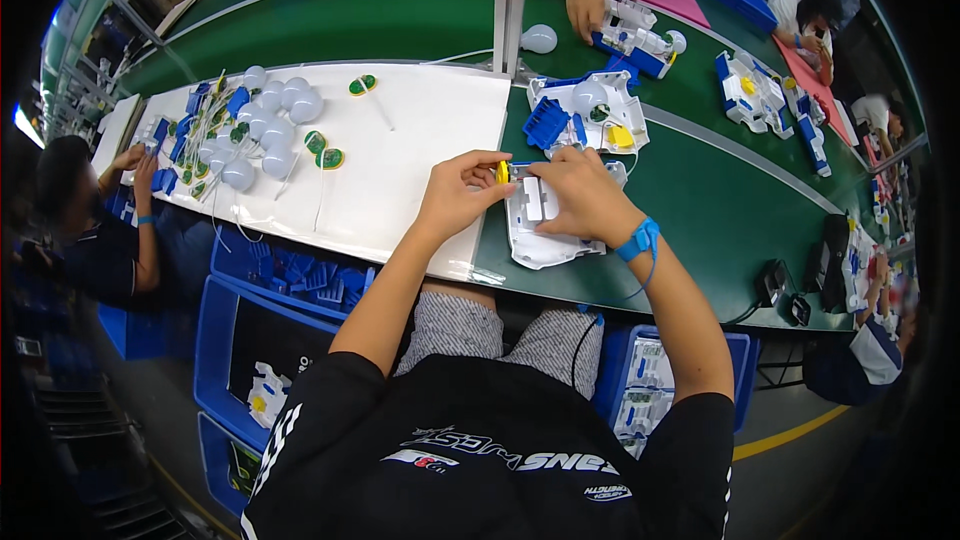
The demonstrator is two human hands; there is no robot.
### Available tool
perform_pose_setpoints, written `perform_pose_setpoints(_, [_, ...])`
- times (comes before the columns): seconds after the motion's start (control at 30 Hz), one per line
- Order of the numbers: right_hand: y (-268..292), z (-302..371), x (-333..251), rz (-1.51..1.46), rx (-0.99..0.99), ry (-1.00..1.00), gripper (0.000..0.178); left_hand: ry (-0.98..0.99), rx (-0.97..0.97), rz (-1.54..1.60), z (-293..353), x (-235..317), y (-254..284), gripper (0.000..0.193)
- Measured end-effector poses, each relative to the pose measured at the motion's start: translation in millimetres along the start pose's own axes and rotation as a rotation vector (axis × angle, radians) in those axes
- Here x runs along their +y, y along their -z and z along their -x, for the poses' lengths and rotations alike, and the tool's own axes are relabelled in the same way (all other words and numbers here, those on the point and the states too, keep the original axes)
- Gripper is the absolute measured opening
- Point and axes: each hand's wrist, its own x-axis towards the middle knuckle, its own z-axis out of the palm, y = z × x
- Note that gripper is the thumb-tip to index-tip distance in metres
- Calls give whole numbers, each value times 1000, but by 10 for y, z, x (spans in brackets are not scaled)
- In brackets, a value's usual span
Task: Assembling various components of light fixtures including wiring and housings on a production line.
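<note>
A white plastic housing (530,232) lies on the green table in front of me, its inner side partly covered by my fingers. My right hand (585,198) grips it from above, fingers closed over the far part. At its far left corner my left hand (462,196) pinches a small yellow plastic part (503,173) between thumb and fingers. Just beyond sits a second white housing (634,112), with a frosted bulb (589,95), a blue ribbed piece (546,124) and a yellow block (621,136) in or against it.
Bulbs with wires (270,120) heap on the white sheet (400,160) at left, near several round green boards (330,158). A metal post (509,10) rises ahead. Blue bins (215,335) stand below. A co-worker's hands (590,5) handle another housing across the line.
</note>
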Motion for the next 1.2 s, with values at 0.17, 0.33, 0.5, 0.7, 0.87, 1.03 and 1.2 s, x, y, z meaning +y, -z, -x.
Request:
perform_pose_setpoints(0.17, [-49,20,10,-20,13,-17,77,-7,-8,49,-1,-31,-17,42])
perform_pose_setpoints(0.33, [-53,22,7,-29,7,-21,75,-16,-44,130,6,-89,-59,43])
perform_pose_setpoints(0.5, [-55,10,44,-29,8,-25,73,-62,-70,109,-29,-113,-55,43])
perform_pose_setpoints(0.7, [-47,-1,3,-36,-6,-43,72,-113,-42,4,-10,-95,-39,45])
perform_pose_setpoints(0.87, [-101,-6,41,-36,16,-28,71,-120,-46,7,-15,-66,-36,44])
perform_pose_setpoints(1.03, [-115,4,49,-23,25,-21,71,-142,-65,-44,-38,-28,-24,45])
perform_pose_setpoints(1.2, [-115,-21,45,-27,14,-22,70,-131,-67,-74,-32,-37,-2,45])
